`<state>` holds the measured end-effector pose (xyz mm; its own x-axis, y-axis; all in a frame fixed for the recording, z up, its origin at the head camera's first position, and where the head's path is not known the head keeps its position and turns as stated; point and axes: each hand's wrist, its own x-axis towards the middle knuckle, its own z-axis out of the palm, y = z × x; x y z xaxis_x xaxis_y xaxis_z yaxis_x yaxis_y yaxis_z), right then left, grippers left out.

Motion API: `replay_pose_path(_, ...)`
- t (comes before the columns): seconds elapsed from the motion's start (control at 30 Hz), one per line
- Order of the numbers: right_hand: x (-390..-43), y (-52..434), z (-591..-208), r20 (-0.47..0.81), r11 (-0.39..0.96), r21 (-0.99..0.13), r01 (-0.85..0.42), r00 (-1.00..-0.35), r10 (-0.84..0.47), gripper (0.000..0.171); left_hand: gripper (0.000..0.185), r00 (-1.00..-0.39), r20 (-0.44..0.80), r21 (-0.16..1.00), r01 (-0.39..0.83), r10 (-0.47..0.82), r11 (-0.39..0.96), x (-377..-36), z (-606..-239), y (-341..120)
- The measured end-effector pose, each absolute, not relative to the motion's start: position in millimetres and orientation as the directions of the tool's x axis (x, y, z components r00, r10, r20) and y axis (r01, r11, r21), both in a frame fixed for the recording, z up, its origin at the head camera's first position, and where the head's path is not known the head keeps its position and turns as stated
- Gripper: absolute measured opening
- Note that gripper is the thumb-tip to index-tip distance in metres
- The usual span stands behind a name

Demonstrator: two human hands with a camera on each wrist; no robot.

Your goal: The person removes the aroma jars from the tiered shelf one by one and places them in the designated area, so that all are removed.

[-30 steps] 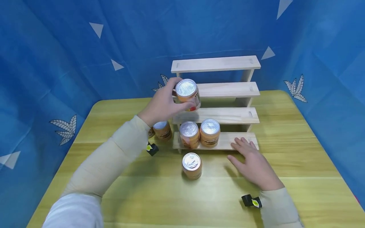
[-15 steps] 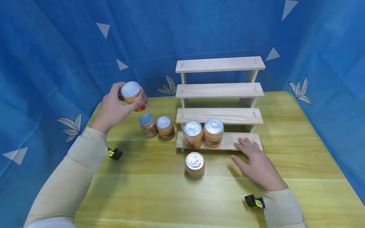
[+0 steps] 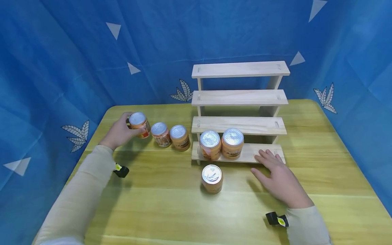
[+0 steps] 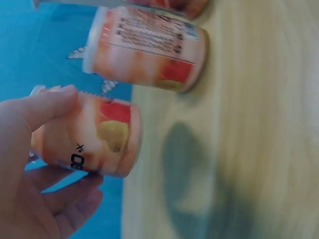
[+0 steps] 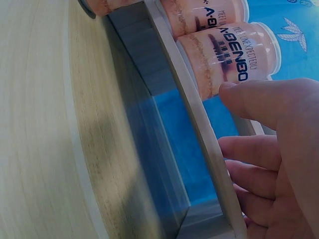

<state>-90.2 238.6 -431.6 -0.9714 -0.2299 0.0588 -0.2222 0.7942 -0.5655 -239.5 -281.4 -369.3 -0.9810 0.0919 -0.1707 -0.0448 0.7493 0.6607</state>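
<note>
My left hand (image 3: 117, 133) grips an orange can with a silver lid (image 3: 139, 124) at the table's left, its base at or just above the wood; the left wrist view shows fingers wrapped round this can (image 4: 94, 137). Two more cans (image 3: 160, 134) (image 3: 179, 136) stand beside it in a row. A wooden stepped rack (image 3: 240, 97) stands at the back; two cans (image 3: 210, 144) (image 3: 232, 143) sit on its lowest step. A single can (image 3: 211, 178) stands in front of the rack. My right hand (image 3: 277, 177) lies flat, fingertips on the lowest step's right part.
The yellow-green wooden table (image 3: 171, 211) is ringed by blue cloth walls (image 3: 55, 68). The rack's three upper steps carry nothing. Small black wrist cameras (image 3: 121, 170) (image 3: 276, 219) sit on both sleeves.
My left hand has carried the can from in front of the rack's second step leftward and down to the table, left of the two standing cans. The right hand has stayed put.
</note>
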Motion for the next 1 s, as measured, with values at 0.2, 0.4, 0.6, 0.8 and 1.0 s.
replay_pose_path(0.2, -90, 239, -433, 0.081, 0.794, -0.561, -0.235, -0.97, -0.23, 0.061, 0.093, -0.961, -0.221, 0.673, -0.028, 0.165, 0.739, -242, -391, -282)
replay_pose_path(0.4, -91, 239, -434, 0.085, 0.792, -0.561, -0.239, -0.969, -0.232, 0.061, 0.089, -0.952, -0.24, 0.698, -0.034, 0.188, 0.715, -243, -402, -286)
replay_pose_path(0.6, -88, 237, -434, 0.069, 0.789, -0.57, -0.229, -0.97, -0.232, 0.061, 0.084, -0.929, -0.271, 0.725, -0.025, 0.252, 0.688, -236, -407, -288)
replay_pose_path(0.8, -87, 236, -433, 0.08, 0.786, -0.572, -0.234, -0.97, -0.231, 0.061, 0.084, -0.913, -0.285, 0.716, 0.001, 0.293, 0.698, -226, -401, -285)
replay_pose_path(1.0, -89, 239, -431, 0.092, 0.791, -0.561, -0.243, -0.968, -0.233, 0.06, 0.093, -0.9, -0.292, 0.597, 0.092, 0.322, 0.797, -219, -373, -262)
